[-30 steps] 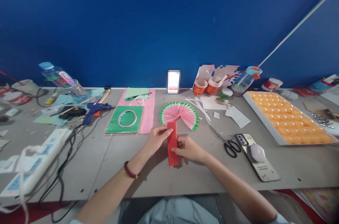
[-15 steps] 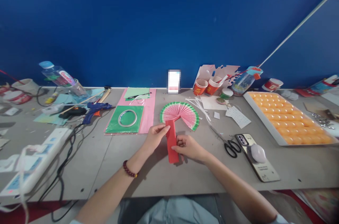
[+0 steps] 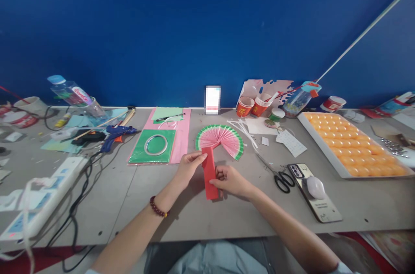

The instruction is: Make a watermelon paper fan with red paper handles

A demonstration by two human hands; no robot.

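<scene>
A folded strip of red paper (image 3: 210, 176) is held between my two hands above the table. My left hand (image 3: 191, 168) pinches its upper left edge. With thumb and bent fingers, my right hand (image 3: 231, 179) grips its right edge lower down. Just beyond the strip lies a pleated paper fan (image 3: 207, 135), pink with a green and white rim like a watermelon slice, spread out with a gap at its lower side. The strip's top end overlaps the fan's near edge in this view.
Left of my hands, a roll of tape (image 3: 156, 145) rests on green paper (image 3: 138, 148), near a blue glue gun (image 3: 116, 133) and a power strip (image 3: 45, 198). Rightward are scissors (image 3: 283, 181), a phone (image 3: 316, 196), paper cups (image 3: 245, 106) and a tray of orange balls (image 3: 314, 148).
Hardly anything differs. Both hands keep their hold on the red paper strip, which has shifted very slightly left.
</scene>
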